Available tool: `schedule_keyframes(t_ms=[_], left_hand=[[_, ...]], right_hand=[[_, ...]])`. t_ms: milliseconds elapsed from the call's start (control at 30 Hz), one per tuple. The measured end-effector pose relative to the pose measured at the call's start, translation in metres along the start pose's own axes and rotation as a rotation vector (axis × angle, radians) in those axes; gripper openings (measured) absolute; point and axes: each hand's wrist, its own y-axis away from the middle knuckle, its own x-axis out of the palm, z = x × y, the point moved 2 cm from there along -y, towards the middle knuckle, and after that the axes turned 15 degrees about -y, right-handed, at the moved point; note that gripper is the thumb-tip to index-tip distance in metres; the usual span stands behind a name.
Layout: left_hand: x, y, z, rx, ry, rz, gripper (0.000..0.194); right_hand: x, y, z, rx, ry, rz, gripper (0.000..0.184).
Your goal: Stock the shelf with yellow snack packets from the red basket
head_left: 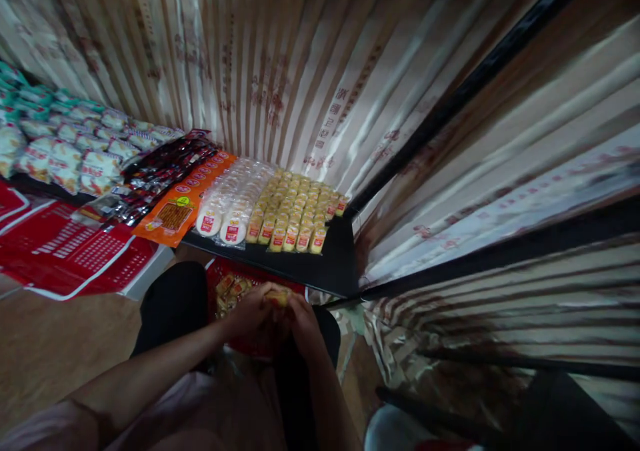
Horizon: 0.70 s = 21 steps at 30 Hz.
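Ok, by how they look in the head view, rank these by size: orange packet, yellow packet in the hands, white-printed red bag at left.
1. Red bag
2. Orange packet
3. Yellow packet, partly covered by the left hand and right hand

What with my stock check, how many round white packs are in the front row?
2: the left pack beside the orange bag, the right pack beside the yellow packs. Others behind may be partly hidden.
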Motion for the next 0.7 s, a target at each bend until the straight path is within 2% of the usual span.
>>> schedule_keyframes(t_ms=[167, 267, 367, 533, 633, 700], left_hand=[[0.003, -0.013, -0.018, -0.014, 0.177, 0.014, 0.026], [0.002, -0.021, -0.026, -0.015, 0.162, 0.037, 0.03], [-0.005, -0.032, -0.036, 0.009, 0.034, 0.086, 0.034], [-0.021, -0.06, -0.06, 0.145, -0.242, 0.219, 0.045], [-0.028, -0.078, -0.073, 0.185, -0.394, 0.287, 0.06], [-0.032, -0.089, -0.082, 0.261, -0.485, 0.337, 0.066]], right_hand=[[-0.002, 0.005, 0.016, 0.079, -0.079, 0.005, 0.034], [-0.007, 0.006, 0.027, 0.043, -0.01, -0.008, 0.039], [-0.017, 0.004, 0.032, -0.035, 0.063, -0.023, 0.041], [-0.036, -0.008, 0.03, -0.149, -0.041, -0.164, 0.049], [-0.043, -0.015, 0.031, -0.222, 0.118, -0.17, 0.048], [-0.045, -0.017, 0.035, -0.327, 0.272, -0.182, 0.046]])
